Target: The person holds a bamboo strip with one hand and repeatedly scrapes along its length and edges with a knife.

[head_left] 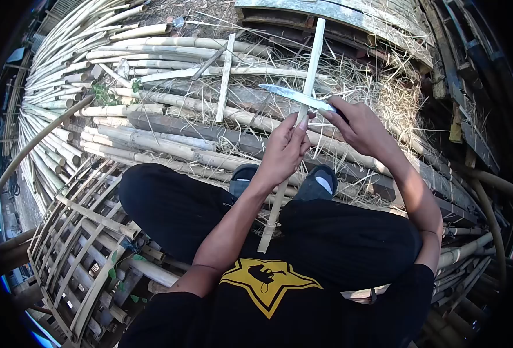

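Observation:
A long, pale bamboo strip (314, 58) runs from near my lap up and away from me. My left hand (285, 145) is wrapped round it at about its middle, thumb along the strip. In my right hand (358, 124) is a knife (288, 93), gripped with the fingers closed round its handle. The shiny blade points left and lies across the strip, just above my left fingers. The strip's lower end hangs between my knees, in front of the yellow star on my shirt.
Bamboo poles (169, 110) lie in rows in front of me, with a big stack (53, 110) at the left. Another bamboo strip (225, 78) rests across them. A woven bamboo frame (82, 243) is beside my left knee. Shavings (390, 98) litter the ground near a wooden platform (337, 17).

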The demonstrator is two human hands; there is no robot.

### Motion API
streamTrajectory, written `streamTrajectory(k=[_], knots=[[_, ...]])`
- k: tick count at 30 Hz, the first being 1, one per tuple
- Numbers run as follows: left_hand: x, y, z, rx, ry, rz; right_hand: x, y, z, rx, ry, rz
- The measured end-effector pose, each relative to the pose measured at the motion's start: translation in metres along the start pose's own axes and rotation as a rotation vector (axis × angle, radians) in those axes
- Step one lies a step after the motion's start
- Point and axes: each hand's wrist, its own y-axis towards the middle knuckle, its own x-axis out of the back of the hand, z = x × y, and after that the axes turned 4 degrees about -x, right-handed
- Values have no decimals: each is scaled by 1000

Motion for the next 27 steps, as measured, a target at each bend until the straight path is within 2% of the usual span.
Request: streamTrajectory(k=[3, 7, 11, 13, 15, 17, 18, 20, 21, 22, 25, 27], knots=[[0, 0, 3, -88, -4, -76, -7, -5, -9, 39, -85, 63], [4, 0, 10, -85, -82, -53, -8, -4, -14, 105, -82, 42], [4, -2, 7, -105, -24, -45, 0, 14, -34, 180, -63, 98], [4, -4, -3, -79, -137, -63, 3, 26, -51, 142, -168, 0], [2, -14, 3, -38, -99, -36, 32, 45, -116, -217, -25, -321], [-4, -19, 7, -147, 106, 35, 74, 38, -172, -236, -161, -641], [-1, -14, -4, -109, 82, 21, 87, 37, -178, -286, 45, -657], [4, -8, -8, -79, -10, 3, 98, 20, -149, -362, 528, -585], [5, -6, -9, -56, -90, -1, 91, 16, -110, -371, 809, -520], [4, -7, -11, -27, -79, 42, 79, 14, -83, -389, 885, -474], [-6, -10, -14, 24, 15, 72, 42, 18, -42, -305, 862, -181], [-7, -10, -14, 42, 0, 110, 22, 22, -20, -298, 936, -100]])
